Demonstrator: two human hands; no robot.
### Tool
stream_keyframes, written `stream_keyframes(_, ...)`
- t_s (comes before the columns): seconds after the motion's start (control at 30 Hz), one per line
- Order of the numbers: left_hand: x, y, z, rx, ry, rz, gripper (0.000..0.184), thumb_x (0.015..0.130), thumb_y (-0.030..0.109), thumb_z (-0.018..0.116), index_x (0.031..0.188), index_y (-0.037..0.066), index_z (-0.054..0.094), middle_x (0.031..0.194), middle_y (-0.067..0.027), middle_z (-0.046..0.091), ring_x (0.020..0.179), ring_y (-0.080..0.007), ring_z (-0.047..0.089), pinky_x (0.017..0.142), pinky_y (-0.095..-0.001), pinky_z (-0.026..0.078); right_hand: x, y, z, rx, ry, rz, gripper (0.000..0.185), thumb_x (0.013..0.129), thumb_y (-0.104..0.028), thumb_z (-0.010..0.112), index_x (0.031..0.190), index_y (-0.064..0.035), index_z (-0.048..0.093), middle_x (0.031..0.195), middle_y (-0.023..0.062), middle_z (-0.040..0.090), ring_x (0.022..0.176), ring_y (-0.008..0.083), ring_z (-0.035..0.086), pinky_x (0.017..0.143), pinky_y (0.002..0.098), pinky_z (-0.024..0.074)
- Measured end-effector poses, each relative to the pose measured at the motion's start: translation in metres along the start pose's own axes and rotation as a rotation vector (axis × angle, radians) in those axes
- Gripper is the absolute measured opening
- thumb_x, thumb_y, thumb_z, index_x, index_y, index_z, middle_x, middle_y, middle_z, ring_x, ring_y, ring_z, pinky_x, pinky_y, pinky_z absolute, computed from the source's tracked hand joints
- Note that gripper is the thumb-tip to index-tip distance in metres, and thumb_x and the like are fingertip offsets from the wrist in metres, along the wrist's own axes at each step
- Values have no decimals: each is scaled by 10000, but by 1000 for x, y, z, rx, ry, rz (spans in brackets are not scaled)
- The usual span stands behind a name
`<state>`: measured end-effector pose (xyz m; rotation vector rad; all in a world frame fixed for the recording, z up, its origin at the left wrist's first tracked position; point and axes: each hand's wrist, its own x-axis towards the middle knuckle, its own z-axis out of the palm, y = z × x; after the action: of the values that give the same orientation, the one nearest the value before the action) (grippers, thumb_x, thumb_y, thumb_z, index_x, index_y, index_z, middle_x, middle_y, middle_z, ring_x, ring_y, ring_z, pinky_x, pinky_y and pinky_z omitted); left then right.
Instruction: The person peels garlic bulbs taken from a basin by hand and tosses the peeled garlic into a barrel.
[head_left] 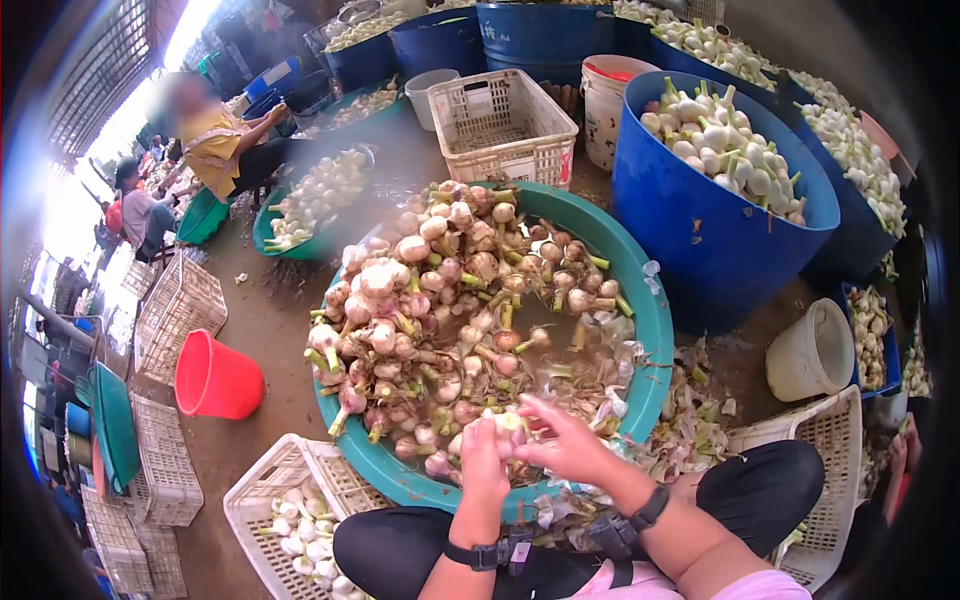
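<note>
Over the near edge of a large green tub (655, 300), my left hand (484, 460) is closed round a garlic bulb (513, 428). My right hand (570, 440) meets the bulb from the other side, its fingers bent against the outer skin. Part of the bulb is hidden by the fingers. Unpeeled garlic bulbs (400, 290) with roots and short green stems are heaped in the tub, some lying in murky water. Loose skins (610, 370) gather along the tub's right side.
A white crate (240, 500) with peeled garlic stands at my left knee, another crate (840, 450) at my right. A blue barrel (690, 240) full of garlic rises at the right. A red bucket (215, 375) sits left. A person in yellow (215, 150) sits further back.
</note>
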<state>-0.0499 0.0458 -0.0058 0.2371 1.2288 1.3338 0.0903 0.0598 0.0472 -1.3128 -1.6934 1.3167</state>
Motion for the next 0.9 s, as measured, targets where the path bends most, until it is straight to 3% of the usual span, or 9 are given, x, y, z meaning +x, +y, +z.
stream_keyframes(0.1, -4, -1, 0, 17, -31, 19, 314, 914, 334, 416, 1038, 48, 449, 876, -47, 542, 769, -144, 566, 627, -286, 483, 12, 18, 22, -166, 88, -367, 307, 807, -229, 581, 1026, -16, 545, 944, 129, 600, 833, 265, 590, 713, 347, 468)
stream_keyframes(0.3, -8, 9, -2, 65, 142, 54, 608, 867, 561, 364, 1185, 44, 390, 1010, -87, 473, 838, -162, 448, 759, -305, 377, 49, 57, 11, 1201, 260, 733, 327, 925, -306, 360, 1003, -26, 509, 973, 112, 591, 860, 244, 599, 767, 387, 500)
stream_keyframes(0.37, -9, 15, -5, -18, 172, 40, 563, 877, 530, 371, 1169, 50, 403, 1004, -84, 479, 833, -155, 455, 737, -292, 386, 71, 14, -58, 1535, -113, -3, 374, 938, -331, 312, 1040, -26, 501, 994, 111, 587, 904, 240, 586, 757, 388, 507)
stream_keyframes(0.43, -7, 17, -8, -162, 187, -7, 457, 892, 458, 405, 1113, 59, 443, 975, -63, 501, 810, -139, 479, 686, -269, 404, 97, -35, -110, 1529, 313, -152, 466, 919, -442, 314, 1123, -50, 463, 1003, 91, 580, 869, 218, 578, 727, 354, 489)
stream_keyframes(0.53, 3, 2, -7, -118, 146, -16, 363, 897, 394, 438, 1057, 70, 473, 936, -37, 515, 789, -125, 496, 645, -257, 419, 174, 52, -85, 997, 148, -90, 382, 928, -376, 324, 1112, -66, 451, 1025, 89, 564, 903, 164, 564, 686, 301, 492)
stream_keyframes(0.63, 17, -11, -4, 20, 158, 37, 284, 896, 346, 461, 1019, 91, 477, 903, -22, 515, 779, -114, 510, 623, -255, 439, 201, 145, -13, -872, -12, -254, 273, 718, -139, 559, 981, -73, 590, 974, 84, 574, 935, 267, 541, 830, 390, 422)
stream_keyframes(0.7, 28, -19, -10, 90, 198, 71, 293, 889, 363, 471, 1029, 106, 463, 909, -24, 506, 790, -121, 514, 632, -268, 453, 186, 165, 7, -1216, 44, -325, 202, 698, -208, 552, 838, -101, 650, 893, 80, 616, 947, 239, 539, 950, 410, 311)
stream_keyframes(0.8, 31, -13, -9, 55, 294, -42, 389, 888, 394, 460, 1109, 75, 432, 935, -29, 507, 812, -110, 494, 661, -266, 459, 172, 110, 28, -785, 150, 14, 180, 721, -201, 595, 761, -30, 633, 846, 135, 617, 775, 301, 578, 753, 448, 437)
stream_keyframes(0.9, 22, -1, 3, -97, 288, -227, 478, 898, 421, 423, 1208, 61, 370, 954, -45, 519, 878, -119, 495, 692, -280, 466, 124, 84, 60, 364, 209, 73, 151, 721, -105, 591, 815, 13, 605, 895, 173, 596, 777, 310, 584, 695, 401, 473)
